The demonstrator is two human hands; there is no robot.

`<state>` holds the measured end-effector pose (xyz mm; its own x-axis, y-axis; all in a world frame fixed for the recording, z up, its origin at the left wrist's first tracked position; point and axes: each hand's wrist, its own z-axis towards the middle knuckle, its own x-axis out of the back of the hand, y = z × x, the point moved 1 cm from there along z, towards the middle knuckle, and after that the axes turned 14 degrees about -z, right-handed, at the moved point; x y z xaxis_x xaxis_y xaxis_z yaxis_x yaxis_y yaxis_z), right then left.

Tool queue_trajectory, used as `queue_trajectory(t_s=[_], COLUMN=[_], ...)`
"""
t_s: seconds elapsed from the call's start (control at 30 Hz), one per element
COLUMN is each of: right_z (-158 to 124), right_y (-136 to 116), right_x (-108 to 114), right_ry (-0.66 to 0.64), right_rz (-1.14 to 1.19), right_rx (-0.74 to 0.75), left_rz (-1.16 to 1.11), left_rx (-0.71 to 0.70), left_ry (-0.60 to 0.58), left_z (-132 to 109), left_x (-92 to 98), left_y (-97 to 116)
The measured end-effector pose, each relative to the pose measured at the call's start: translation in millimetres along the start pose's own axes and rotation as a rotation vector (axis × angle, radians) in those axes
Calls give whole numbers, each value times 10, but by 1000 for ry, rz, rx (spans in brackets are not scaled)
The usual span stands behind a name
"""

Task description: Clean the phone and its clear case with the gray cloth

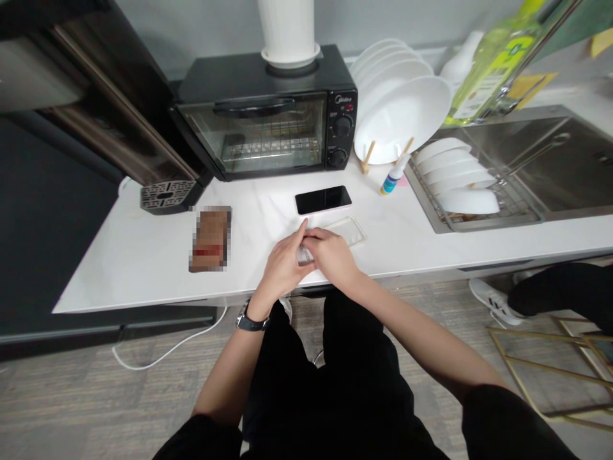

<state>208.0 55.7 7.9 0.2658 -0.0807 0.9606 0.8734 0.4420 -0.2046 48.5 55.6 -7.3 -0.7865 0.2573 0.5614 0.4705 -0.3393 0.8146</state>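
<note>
A clear phone case (355,231) lies on the white counter, its right end showing past my fingers. My left hand (286,260) is at the case's left end, with the index finger reaching up and the thumb toward the case edge. Over the middle of the case my right hand (334,255) has its fingers curled in, meeting the left fingertips. The part of the case between my hands is mostly hidden. Just behind it rests a phone (323,200), black screen up. Right of the phone, a small spray bottle (393,177) with a blue label stands near the dish rack.
A blurred-out brown item (211,238) lies on the counter (143,275) at left. Behind stand a black toaster oven (268,131), a machine with a drip tray (167,195), and racked white plates (407,108). A sink (536,160) is at right; another person's shoe (495,300) shows below.
</note>
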Motion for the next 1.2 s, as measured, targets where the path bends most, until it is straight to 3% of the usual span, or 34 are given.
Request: queue_trajectory(t_s=[0.27,0.47,0.67,0.8,0.97,1.2], right_z=[-221,-320,-359,-233,-74,-9], right_y=[248,531,744,701,634,348], right_x=[214,345,397,327,224,87], right_ry=[-114,-120,-55,-35,10,42], right_rz=[82,-43,-320,-434,-384,-239], right_rx=[82,-70,-186,-264,-325,-212], left_rz=[-36,-6,11,13,0,-31], left_rx=[-46,-23,-23,-24,-12,-33], left_ry=[-11,-28,-30,-28,-22,-10], left_z=[-22,-27,-31,-18,-9,-8], left_x=[-7,11,17,17,18,3], left_y=[-8,32,23,21,39,27])
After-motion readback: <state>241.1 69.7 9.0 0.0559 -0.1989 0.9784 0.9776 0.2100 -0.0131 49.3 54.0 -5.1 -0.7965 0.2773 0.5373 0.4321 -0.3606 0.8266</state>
